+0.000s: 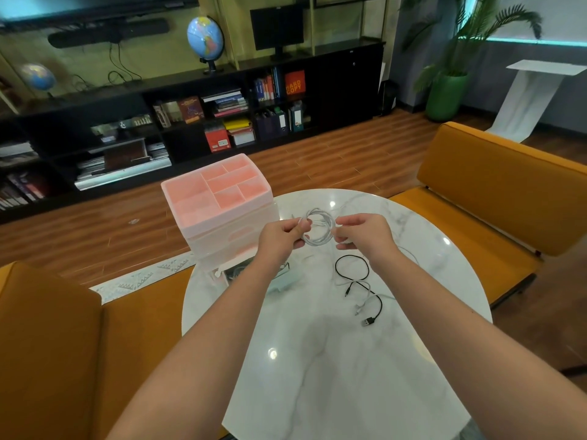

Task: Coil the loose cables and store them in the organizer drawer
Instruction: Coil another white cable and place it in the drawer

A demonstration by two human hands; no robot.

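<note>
Marble table (pixel 333 360), organizer (pixel 222 201) at edge

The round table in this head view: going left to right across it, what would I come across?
Pink organizer → left hand → coiled white cable, held between both hands → right hand. Nearer the person, a loose black cable lies on the marble table, under the right hand's side.

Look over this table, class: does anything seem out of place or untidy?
Yes. A black cable and a white cable sprawl tangled and uncoiled on the marble table, while both hands hold only the white coil.
</note>
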